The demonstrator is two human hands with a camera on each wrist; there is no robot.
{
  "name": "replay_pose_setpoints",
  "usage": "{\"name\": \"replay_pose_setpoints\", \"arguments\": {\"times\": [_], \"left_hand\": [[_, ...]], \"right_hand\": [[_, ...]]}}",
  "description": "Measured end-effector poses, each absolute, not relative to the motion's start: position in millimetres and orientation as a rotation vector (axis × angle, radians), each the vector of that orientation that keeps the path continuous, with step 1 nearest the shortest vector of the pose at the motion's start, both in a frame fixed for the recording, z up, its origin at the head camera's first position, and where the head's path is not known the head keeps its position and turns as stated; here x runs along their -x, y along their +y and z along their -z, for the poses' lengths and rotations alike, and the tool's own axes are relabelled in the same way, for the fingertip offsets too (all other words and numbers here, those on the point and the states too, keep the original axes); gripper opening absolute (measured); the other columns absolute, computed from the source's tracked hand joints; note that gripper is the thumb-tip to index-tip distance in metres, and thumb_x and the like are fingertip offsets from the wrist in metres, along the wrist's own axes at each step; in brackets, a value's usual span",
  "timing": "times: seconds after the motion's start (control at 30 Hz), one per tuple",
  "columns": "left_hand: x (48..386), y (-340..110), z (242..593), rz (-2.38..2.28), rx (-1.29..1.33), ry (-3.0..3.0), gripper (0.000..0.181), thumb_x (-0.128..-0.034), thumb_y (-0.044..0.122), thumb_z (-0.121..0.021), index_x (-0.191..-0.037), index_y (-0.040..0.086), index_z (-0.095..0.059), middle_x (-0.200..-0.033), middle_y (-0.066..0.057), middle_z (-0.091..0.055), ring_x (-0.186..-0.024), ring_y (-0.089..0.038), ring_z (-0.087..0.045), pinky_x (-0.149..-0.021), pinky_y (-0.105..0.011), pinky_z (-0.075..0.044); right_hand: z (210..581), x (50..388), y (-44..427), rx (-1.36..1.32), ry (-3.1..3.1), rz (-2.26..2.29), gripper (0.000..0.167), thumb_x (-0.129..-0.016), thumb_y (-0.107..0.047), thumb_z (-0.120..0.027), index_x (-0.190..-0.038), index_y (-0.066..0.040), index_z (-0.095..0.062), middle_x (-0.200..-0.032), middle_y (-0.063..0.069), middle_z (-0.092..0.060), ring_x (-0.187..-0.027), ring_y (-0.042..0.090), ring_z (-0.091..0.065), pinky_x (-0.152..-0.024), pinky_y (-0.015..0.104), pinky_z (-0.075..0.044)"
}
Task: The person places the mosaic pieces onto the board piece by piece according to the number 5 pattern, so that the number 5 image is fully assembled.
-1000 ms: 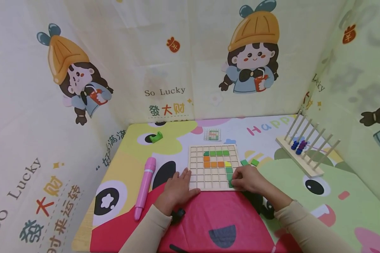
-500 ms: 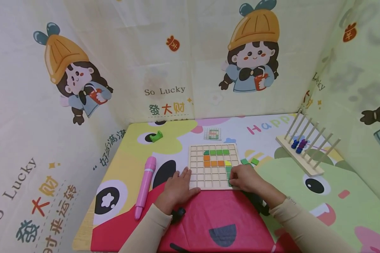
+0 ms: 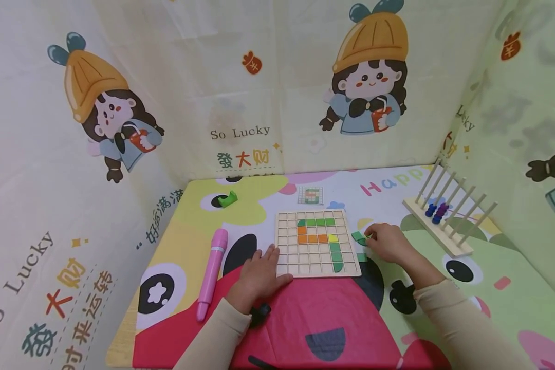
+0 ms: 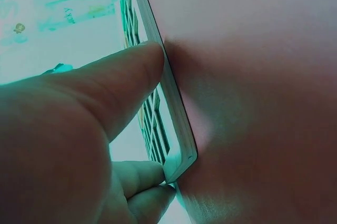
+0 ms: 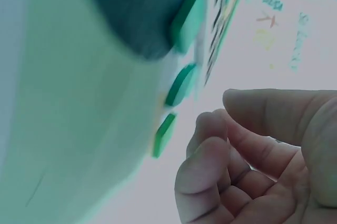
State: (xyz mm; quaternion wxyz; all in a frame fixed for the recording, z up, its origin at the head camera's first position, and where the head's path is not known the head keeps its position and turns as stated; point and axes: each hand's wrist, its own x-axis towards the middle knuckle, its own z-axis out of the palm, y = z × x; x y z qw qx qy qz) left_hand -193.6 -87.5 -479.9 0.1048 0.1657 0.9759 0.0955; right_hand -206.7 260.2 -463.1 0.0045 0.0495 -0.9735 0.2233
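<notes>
A square wooden grid board point(image 3: 313, 259) lies on the table, with green, orange and yellow tiles set in some cells. Against its near-left corner rests my left hand point(image 3: 259, 277), thumb along the front edge and fingers at the left side; the left wrist view shows the thumb point(image 4: 131, 66) touching the rim. My right hand point(image 3: 388, 244) is to the right of the board, over loose green tiles point(image 3: 358, 237). Its fingers point(image 5: 202, 166) are bent with the thumb near them, and no tile shows between them. Three green tiles point(image 5: 181, 84) lie beside the board in the right wrist view.
A small printed pattern card point(image 3: 310, 196) lies behind the board. A pink stick-shaped object point(image 3: 211, 275) is at left, and a green curved piece point(image 3: 228, 200) is farther back. A wooden peg stand point(image 3: 437, 228) with blue and purple pieces is at right.
The right hand has left the board's near-right corner and moved right and away to the loose green tiles. A rounded green tile now shows in that column's lower cell. The left hand stays put.
</notes>
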Motion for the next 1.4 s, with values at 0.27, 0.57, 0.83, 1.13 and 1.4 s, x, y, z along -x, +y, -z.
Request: {"name": "replay_pose_setpoints", "arguments": {"times": [0.27, 0.57, 0.83, 1.13, 1.4], "left_hand": [[196, -89, 481, -0.265, -0.495, 2.884, 0.092, -0.0888, 0.056, -0.073, -0.160, 0.009, -0.039, -0.166, -0.012, -0.038, -0.146, -0.042, -0.040, -0.114, -0.060, -0.042], [194, -89, 482, -0.282, -0.506, 2.862, 0.090, -0.0899, 0.056, -0.072, -0.160, 0.009, -0.040, -0.166, -0.012, -0.037, -0.147, -0.043, -0.039, -0.115, -0.060, -0.040], [195, -90, 481, -0.264, -0.513, 2.875, 0.090, -0.0902, 0.056, -0.071, -0.160, 0.009, -0.039, -0.166, -0.011, -0.037, -0.147, -0.043, -0.039, -0.115, -0.060, -0.041], [194, -90, 479, -0.272, -0.500, 2.867, 0.091, -0.0893, 0.056, -0.072, -0.160, 0.009, -0.040, -0.166, -0.012, -0.038, -0.147, -0.043, -0.039, -0.114, -0.061, -0.041], [194, -89, 478, -0.276, -0.491, 2.872, 0.090, -0.0897, 0.056, -0.072, -0.160, 0.009, -0.040, -0.166, -0.011, -0.038, -0.147, -0.043, -0.039, -0.114, -0.061, -0.041]], "right_hand": [[470, 220, 265, -0.038, -3.128, -0.681, 0.035, -0.093, -0.018, -0.070, -0.121, 0.003, -0.071, -0.101, 0.020, -0.072, -0.083, 0.028, -0.062, -0.067, 0.041, -0.055], [475, 238, 248, -0.145, -3.183, -0.537, 0.035, -0.091, -0.016, -0.074, -0.123, -0.002, -0.073, -0.108, 0.017, -0.073, -0.088, 0.027, -0.062, -0.072, 0.042, -0.054], [472, 242, 251, -0.166, -3.176, -0.534, 0.027, -0.091, -0.019, -0.077, -0.110, -0.001, -0.073, -0.093, 0.011, -0.071, -0.081, 0.025, -0.061, -0.071, 0.043, -0.054], [474, 242, 259, -0.216, -3.101, -0.630, 0.020, -0.088, -0.019, -0.081, -0.096, -0.007, -0.066, -0.085, 0.007, -0.069, -0.075, 0.022, -0.059, -0.063, 0.036, -0.047], [462, 235, 256, -0.304, -3.047, -0.732, 0.017, -0.093, -0.010, -0.075, -0.105, 0.001, -0.070, -0.087, 0.009, -0.070, -0.077, 0.022, -0.061, -0.067, 0.038, -0.052]]}}
